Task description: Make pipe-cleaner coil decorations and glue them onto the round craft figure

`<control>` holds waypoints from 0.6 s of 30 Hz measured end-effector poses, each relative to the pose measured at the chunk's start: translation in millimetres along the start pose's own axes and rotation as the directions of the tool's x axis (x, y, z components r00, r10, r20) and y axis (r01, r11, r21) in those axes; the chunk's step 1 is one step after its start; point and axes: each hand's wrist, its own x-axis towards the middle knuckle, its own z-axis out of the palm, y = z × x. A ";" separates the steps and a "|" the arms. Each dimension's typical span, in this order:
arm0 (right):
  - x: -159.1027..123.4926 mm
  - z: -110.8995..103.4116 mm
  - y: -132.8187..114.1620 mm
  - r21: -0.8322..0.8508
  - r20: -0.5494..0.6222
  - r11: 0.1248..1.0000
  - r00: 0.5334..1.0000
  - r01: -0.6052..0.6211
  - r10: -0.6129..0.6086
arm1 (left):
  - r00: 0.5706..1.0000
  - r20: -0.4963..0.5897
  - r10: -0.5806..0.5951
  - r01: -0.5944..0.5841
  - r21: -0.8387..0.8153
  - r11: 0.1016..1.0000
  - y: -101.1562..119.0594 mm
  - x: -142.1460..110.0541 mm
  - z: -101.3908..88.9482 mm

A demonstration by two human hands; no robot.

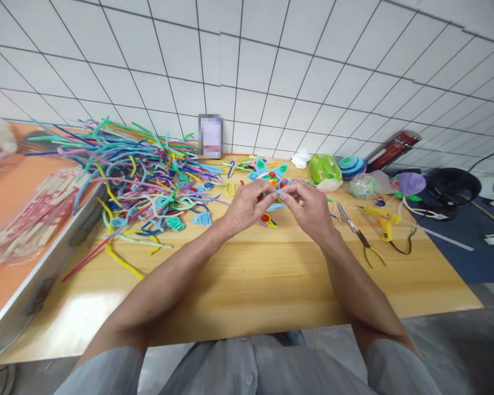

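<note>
Small light-blue piece (pixel 279 192), likely pipe cleaner, is at the fingertips over the far-middle part of the wooden table (pixel 239 285); too small and covered to tell its shape. Left hand (pixel 247 207) pinches it from the left, thumb against index finger; right hand (pixel 310 211) pinches from the right, fingertips near the left's, other fingers curled. Piece looks mid-shaping, a judgement; whether it is closed or joined, cannot tell. Just beyond the hands lies a colorful pipe-cleaner figure (pixel 260 163) in blue and green with red and orange round parts, looks partly or fully formed. A yellow piece with a red round center (pixel 266 219) lies just nearer, already shaped. To the left, a teal ribbed piece (pixel 175 223) and a light-blue fan-like piece (pixel 201 219) also look formed. Farther left, a big tangled pile of pipe cleaners (pixel 135 159) holds many still-straight stems, so plenty is unworked. Right of the hands, yellow-handled tool (pixel 363 238) and yellow glue gun (pixel 385 222) lie out of the hands; no gluing visible now. Far right, purple flower-like piece (pixel 411 184) with green parts looks shaped. Phone (pixel 211 136) stands by the wall.
</note>
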 end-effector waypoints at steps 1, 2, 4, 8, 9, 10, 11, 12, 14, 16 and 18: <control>0.7 1.0 -1.1 0.091 -0.011 0.994 0.998 -0.059 0.060 | 0.998 -0.030 -0.046 0.044 -0.058 0.997 2.7 -0.1 1.7; 1.2 2.2 -1.8 0.189 -0.011 0.975 0.993 -0.115 0.119 | 0.994 -0.049 -0.095 0.088 -0.127 0.988 4.6 -0.5 4.3; 1.5 4.6 -2.4 0.355 0.014 0.913 0.978 -0.200 0.209 | 0.979 -0.059 -0.194 0.169 -0.287 0.943 5.7 -1.4 11.0; 0.2 2.7 -4.2 0.375 0.016 0.900 0.973 -0.221 0.232 | 0.957 -0.065 -0.283 0.229 -0.430 0.873 3.3 -2.5 19.9; -0.4 0.7 -5.2 0.305 -0.006 0.933 0.980 -0.190 0.201 | 0.963 -0.071 -0.260 0.215 -0.378 0.901 3.2 -2.3 19.3; -1.1 -1.5 -6.4 0.213 -0.029 0.966 0.988 -0.144 0.154 | 0.973 -0.079 -0.218 0.185 -0.297 0.937 3.6 -2.0 17.6; -1.7 -3.7 -7.7 0.110 -0.046 0.990 0.995 -0.088 0.094 | 0.984 -0.084 -0.160 0.140 -0.203 0.969 4.5 -1.7 15.0; -2.3 -5.8 -9.1 0.011 -0.050 1.000 0.998 -0.027 0.028 | 0.992 -0.084 -0.095 0.086 -0.111 0.990 5.8 -1.3 11.8; -2.6 -9.1 -11.3 -0.134 -0.025 0.988 0.996 0.079 -0.083 | 0.998 -0.064 0.017 -0.016 0.026 1.000 9.6 -0.4 5.5; -1.4 -11.5 -12.5 -0.185 -0.006 0.973 0.990 0.140 -0.144 | 0.996 -0.055 0.069 -0.064 0.094 0.994 14.6 0.6 1.6; 1.4 -13.8 -12.6 -0.152 -0.036 0.978 0.988 0.144 -0.151 | 0.994 -0.098 0.057 -0.047 0.106 0.993 19.8 2.1 1.8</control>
